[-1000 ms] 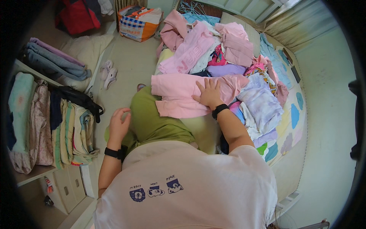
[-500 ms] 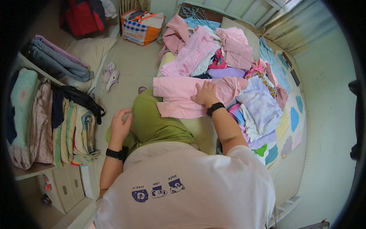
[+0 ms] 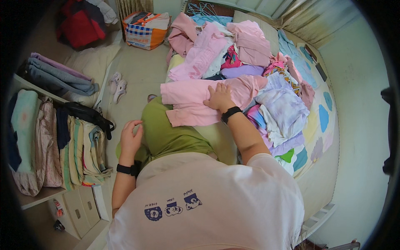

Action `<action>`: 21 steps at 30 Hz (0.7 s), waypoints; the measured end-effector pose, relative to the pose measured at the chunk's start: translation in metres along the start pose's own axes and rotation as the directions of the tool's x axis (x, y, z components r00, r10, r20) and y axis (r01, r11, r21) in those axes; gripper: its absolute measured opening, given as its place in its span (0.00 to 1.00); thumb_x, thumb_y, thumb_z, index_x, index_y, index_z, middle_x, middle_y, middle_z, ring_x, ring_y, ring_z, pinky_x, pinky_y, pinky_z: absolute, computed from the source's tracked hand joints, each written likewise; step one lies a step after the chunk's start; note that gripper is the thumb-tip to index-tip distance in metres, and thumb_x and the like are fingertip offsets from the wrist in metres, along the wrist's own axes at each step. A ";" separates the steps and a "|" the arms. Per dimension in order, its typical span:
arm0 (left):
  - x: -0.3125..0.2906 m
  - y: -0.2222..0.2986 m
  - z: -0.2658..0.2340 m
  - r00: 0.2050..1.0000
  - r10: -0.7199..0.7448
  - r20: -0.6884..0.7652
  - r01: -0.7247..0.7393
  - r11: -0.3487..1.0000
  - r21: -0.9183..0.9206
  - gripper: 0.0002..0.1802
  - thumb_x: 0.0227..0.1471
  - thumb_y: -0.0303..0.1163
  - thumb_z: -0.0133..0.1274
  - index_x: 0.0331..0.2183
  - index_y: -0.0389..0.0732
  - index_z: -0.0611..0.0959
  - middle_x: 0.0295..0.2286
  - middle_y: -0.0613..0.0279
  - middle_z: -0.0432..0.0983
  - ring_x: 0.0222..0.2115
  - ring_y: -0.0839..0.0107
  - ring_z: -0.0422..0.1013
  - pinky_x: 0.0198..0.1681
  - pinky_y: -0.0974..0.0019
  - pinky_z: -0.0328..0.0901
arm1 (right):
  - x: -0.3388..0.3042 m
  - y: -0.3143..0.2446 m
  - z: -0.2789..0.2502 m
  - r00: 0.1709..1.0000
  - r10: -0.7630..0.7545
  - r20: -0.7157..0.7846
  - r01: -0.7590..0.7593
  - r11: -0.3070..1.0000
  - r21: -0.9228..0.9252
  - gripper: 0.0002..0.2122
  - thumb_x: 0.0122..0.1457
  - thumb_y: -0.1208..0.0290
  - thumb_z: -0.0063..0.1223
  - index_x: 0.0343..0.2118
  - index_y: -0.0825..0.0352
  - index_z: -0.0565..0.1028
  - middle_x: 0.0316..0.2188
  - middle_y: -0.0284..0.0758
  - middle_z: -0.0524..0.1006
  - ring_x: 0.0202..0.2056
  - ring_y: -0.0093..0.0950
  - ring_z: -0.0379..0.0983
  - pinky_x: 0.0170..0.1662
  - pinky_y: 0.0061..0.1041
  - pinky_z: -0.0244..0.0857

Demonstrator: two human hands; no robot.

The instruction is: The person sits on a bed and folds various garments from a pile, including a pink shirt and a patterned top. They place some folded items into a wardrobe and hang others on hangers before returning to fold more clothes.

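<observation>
Spread across the bed edge and my right thigh lies a pink garment, smooth and folded lengthwise, with two leg-like ends pointing left. My right hand rests flat on its middle, fingers spread, gripping nothing. Beside my left knee, over the green trousers I wear, my left hand hangs in the air with loosely curved fingers and nothing visible in it. Just right of the pink garment sits a pile with a pale lavender tie-dye garment on top.
A heap of pink clothes covers the far bed, with blue hangers behind. At left, shelves hold folded bedding and a black bag. An orange-and-white checked bag and clogs stand on the floor.
The view has shifted slightly, so the bed and clothes appear a little farther left. My right hand still lies on the pink garment; its fingers have moved slightly. My left hand has barely moved.
</observation>
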State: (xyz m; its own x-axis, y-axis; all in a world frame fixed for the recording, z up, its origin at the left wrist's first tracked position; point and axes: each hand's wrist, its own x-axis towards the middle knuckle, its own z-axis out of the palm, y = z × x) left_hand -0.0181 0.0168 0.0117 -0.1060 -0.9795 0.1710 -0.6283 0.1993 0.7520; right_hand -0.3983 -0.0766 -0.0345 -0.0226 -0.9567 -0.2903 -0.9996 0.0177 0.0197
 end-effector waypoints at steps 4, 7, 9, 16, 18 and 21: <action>-0.004 -0.002 0.003 0.999 0.019 -0.034 -0.017 0.999 0.052 0.08 0.52 0.31 0.53 0.35 0.39 0.80 0.35 0.53 0.77 0.38 0.54 0.72 0.40 0.60 0.67 | -0.004 0.002 0.001 0.993 -0.069 -0.098 0.066 0.997 -0.043 0.35 0.48 0.47 0.52 0.59 0.62 0.65 0.57 0.53 0.64 0.61 0.48 0.55 0.62 0.53 0.44; -0.010 0.002 -0.002 0.999 -0.002 -0.041 0.006 0.996 0.092 0.09 0.52 0.33 0.54 0.35 0.39 0.80 0.37 0.54 0.76 0.41 0.56 0.71 0.47 0.60 0.64 | -0.014 -0.002 -0.012 0.941 -0.220 -0.256 0.229 0.973 0.007 0.18 0.47 0.63 0.53 0.41 0.65 0.74 0.36 0.45 0.78 0.39 0.42 0.75 0.42 0.45 0.67; -0.011 0.006 -0.008 0.999 -0.006 -0.047 0.012 0.993 0.119 0.09 0.52 0.33 0.54 0.34 0.40 0.80 0.36 0.54 0.76 0.41 0.55 0.71 0.46 0.59 0.65 | -0.016 -0.010 -0.027 0.971 -0.215 -0.108 0.224 0.971 0.079 0.21 0.47 0.59 0.56 0.43 0.66 0.73 0.36 0.44 0.77 0.42 0.42 0.73 0.46 0.48 0.63; -0.002 0.014 -0.032 0.994 -0.023 -0.108 0.037 0.991 0.129 0.08 0.51 0.34 0.53 0.32 0.42 0.80 0.33 0.56 0.76 0.37 0.52 0.71 0.40 0.56 0.66 | -0.006 -0.076 -0.043 0.893 -0.424 -0.152 0.450 0.848 0.281 0.25 0.51 0.51 0.56 0.50 0.59 0.72 0.47 0.39 0.73 0.52 0.40 0.67 0.60 0.53 0.48; -0.001 0.014 -0.032 0.993 -0.045 -0.109 0.055 0.994 0.090 0.08 0.51 0.34 0.53 0.32 0.41 0.80 0.33 0.56 0.76 0.37 0.53 0.71 0.40 0.56 0.66 | -0.003 -0.086 -0.036 0.882 -0.454 -0.130 0.471 0.833 0.290 0.25 0.51 0.51 0.56 0.50 0.59 0.73 0.48 0.38 0.72 0.53 0.40 0.66 0.60 0.56 0.46; -0.003 0.013 -0.029 0.991 -0.008 -0.133 0.027 0.990 0.135 0.07 0.50 0.34 0.53 0.32 0.42 0.80 0.33 0.56 0.76 0.36 0.53 0.71 0.39 0.56 0.66 | 0.003 -0.086 -0.019 0.904 -0.424 -0.062 0.422 0.857 0.294 0.24 0.51 0.51 0.56 0.50 0.56 0.74 0.54 0.36 0.68 0.57 0.36 0.62 0.57 0.67 0.40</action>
State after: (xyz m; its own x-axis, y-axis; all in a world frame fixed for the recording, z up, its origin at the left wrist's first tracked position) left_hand -0.0034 0.0229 0.0394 0.0028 -0.9688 0.2478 -0.7293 0.1676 0.6633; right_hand -0.3123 -0.0867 -0.0193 0.4043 -0.8899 -0.2113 -0.8707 -0.3036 -0.3869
